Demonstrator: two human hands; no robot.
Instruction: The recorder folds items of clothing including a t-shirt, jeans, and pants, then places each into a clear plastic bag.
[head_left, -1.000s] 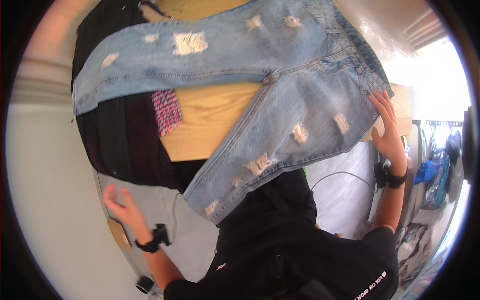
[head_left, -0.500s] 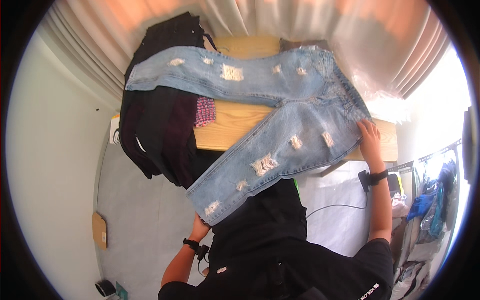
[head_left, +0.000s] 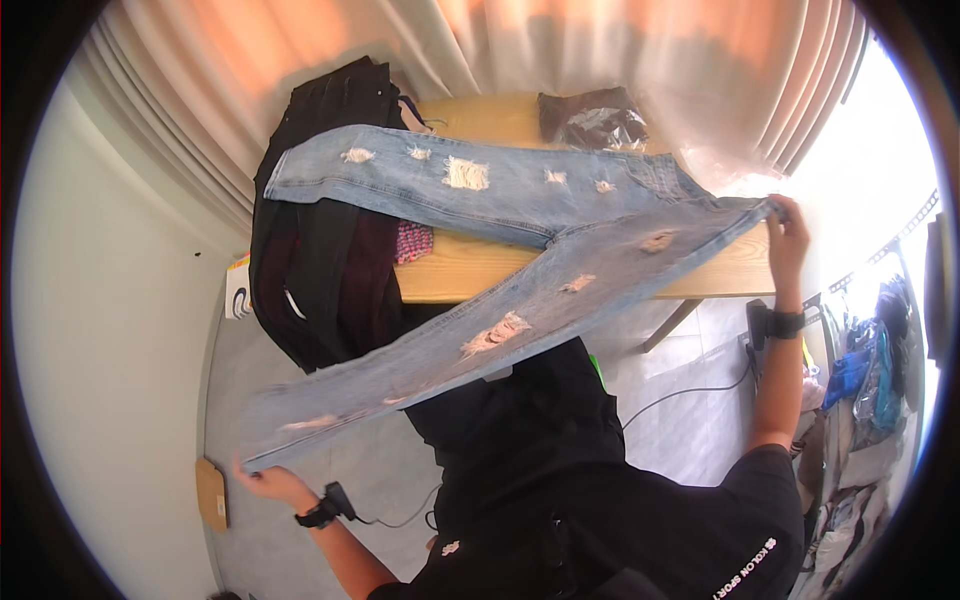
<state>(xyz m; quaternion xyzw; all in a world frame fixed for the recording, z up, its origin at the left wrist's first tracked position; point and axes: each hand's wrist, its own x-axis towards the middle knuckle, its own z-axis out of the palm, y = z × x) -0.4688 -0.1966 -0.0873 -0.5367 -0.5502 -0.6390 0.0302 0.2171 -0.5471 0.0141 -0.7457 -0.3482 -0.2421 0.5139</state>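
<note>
A pair of light blue ripped jeans lies spread over a wooden table. My left hand grips the hem of the nearer leg, pulled out off the table toward the lower left. My right hand holds the waistband at the table's right edge. The farther leg rests flat across the table toward the left. Both wrists carry black bands.
A heap of dark clothes hangs over the table's left end, with a pink patterned piece beside it. A dark shiny bag sits at the back. Curtains hang behind. A cable runs across the floor; clutter stands at right.
My left hand has taken the hem of the nearer leg and drawn it out to the left. My right hand stayed at the waistband. The view has pulled back from the table.
</note>
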